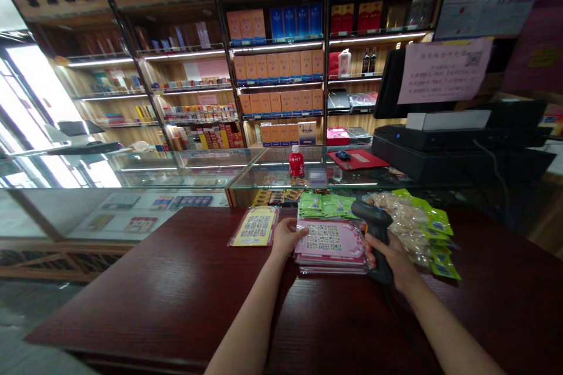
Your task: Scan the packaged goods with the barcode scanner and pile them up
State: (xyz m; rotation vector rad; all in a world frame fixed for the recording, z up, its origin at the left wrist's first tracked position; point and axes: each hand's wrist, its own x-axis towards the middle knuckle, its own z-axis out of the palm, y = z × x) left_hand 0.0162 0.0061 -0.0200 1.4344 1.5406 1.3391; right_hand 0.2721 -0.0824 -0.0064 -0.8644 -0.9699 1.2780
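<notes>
Clasping the barcode scanner (373, 220), the right hand (393, 258) flanks the centre-frame pink packets (328, 237), pinched by the left hand (287, 239); one yellow packet (255, 229) (perhaps scanned) lies left; the pink stack seems unfinished.

Blk scanner (377, 225) in R fingers (379, 245)

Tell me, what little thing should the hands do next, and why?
Perhaps the left hand should slide the top pink packet a little off the stack: its thumb already lies on that packet's left edge, while the right hand is busy holding the black scanner.
</notes>
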